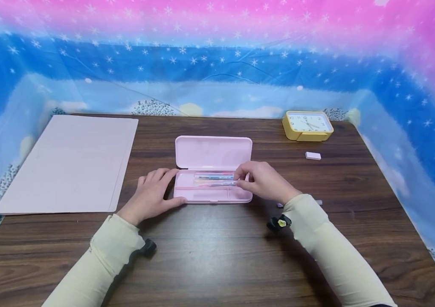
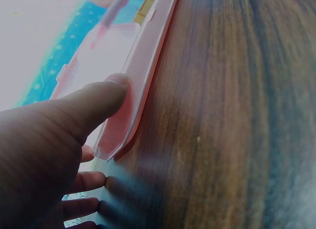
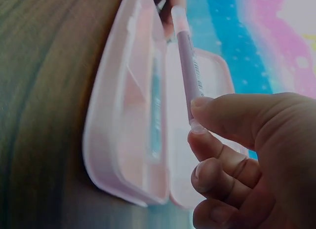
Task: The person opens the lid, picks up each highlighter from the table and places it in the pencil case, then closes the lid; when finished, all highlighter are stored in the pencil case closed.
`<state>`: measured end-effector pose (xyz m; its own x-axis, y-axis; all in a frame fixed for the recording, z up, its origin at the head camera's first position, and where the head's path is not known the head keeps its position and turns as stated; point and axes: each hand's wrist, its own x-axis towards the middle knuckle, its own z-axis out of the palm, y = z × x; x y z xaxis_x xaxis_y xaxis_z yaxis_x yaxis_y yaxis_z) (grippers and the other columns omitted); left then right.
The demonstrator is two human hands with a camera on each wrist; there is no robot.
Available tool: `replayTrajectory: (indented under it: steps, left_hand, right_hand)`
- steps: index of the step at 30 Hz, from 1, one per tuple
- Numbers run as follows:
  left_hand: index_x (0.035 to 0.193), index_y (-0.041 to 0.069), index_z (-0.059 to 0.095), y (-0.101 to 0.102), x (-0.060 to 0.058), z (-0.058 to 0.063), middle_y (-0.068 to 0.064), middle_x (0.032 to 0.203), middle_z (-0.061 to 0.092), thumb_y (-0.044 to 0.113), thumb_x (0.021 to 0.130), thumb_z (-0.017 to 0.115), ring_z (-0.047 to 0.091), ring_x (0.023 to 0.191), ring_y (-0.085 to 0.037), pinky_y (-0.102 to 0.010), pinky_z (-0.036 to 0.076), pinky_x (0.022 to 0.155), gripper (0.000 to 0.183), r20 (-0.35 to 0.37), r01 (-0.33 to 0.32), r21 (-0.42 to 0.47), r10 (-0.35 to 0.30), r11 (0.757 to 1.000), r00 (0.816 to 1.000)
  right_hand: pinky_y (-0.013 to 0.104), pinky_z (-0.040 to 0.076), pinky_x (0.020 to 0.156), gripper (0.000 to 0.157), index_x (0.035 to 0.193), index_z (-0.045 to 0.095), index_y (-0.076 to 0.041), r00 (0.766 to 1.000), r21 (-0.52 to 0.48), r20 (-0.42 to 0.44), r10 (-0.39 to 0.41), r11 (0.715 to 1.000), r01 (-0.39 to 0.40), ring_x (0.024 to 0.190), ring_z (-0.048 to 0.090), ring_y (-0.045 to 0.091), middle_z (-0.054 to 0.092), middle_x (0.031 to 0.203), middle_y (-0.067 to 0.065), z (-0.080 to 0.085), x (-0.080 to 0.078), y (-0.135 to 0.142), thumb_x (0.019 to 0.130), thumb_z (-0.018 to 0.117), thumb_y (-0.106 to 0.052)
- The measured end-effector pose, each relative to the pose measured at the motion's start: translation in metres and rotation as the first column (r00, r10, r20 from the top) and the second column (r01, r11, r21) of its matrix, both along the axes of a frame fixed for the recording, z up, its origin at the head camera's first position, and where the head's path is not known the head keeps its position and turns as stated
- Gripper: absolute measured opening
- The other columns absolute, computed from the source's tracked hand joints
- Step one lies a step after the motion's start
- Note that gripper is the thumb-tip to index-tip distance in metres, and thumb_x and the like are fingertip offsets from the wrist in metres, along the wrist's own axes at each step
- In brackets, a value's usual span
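Note:
An open pink pencil case (image 1: 201, 195) lies on the table, its lid (image 1: 213, 152) raised at the back. My left hand (image 1: 152, 194) grips the left end, the thumb on the front wall and the index finger at the far corner; the other fingers spread beside it. My right hand (image 1: 265, 181) pinches the end of a pale purple pen (image 3: 187, 66) between thumb and index finger. That pen is tilted above the case in the right wrist view. Inside the back compartment lies a blue pen (image 1: 213, 176), with pinkish ones partly hidden around it.
A large pale folder or board (image 1: 75, 166) lies at the left. At the back right stands a yellow clock (image 1: 307, 126), with a white eraser (image 1: 313, 156) in front of it. A small slender object (image 1: 319, 202) is partly hidden behind my right sleeve. Patterned cloth surrounds the wooden table (image 1: 210, 264).

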<state>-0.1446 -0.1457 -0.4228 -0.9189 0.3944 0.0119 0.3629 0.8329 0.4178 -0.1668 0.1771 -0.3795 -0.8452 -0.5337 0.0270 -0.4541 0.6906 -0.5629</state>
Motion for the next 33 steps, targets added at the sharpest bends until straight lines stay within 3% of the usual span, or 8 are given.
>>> replayTrajectory:
  steps: [9,19,33]
  left_hand:
    - [0.149,0.014,0.04,0.001,0.0,0.001,-0.016,0.141,0.047,0.055,0.084,0.071,0.04,0.131,-0.035,-0.052,0.032,0.094,0.083,0.003,0.001,-0.004,-0.001,1.0,1.0]
    - [0.148,0.013,0.04,0.0,0.0,0.0,-0.016,0.14,0.048,0.057,0.083,0.071,0.041,0.131,-0.035,-0.052,0.032,0.095,0.084,-0.002,0.0,-0.002,0.0,1.0,1.0]
    - [0.149,0.014,0.04,0.0,-0.001,-0.002,-0.015,0.141,0.047,0.057,0.083,0.07,0.04,0.131,-0.034,-0.052,0.031,0.094,0.084,-0.005,-0.003,-0.003,0.003,1.0,1.0]
  right_hand:
    - [0.025,0.048,0.067,0.004,0.094,0.071,-0.017,0.998,0.033,0.05,0.039,0.999,-0.04,0.072,0.055,0.01,0.065,0.083,-0.006,-0.01,0.004,-0.018,0.09,0.071,-0.015]
    - [0.024,0.048,0.07,0.005,0.095,0.071,-0.018,0.995,0.062,0.043,0.09,0.994,-0.093,0.073,0.054,0.008,0.065,0.084,-0.007,-0.017,0.006,-0.034,0.091,0.069,-0.016]
    - [0.024,0.049,0.069,0.009,0.099,0.072,-0.017,0.992,0.047,0.071,0.102,0.993,-0.105,0.073,0.055,0.009,0.067,0.088,-0.008,-0.014,0.008,-0.032,0.091,0.07,-0.014]
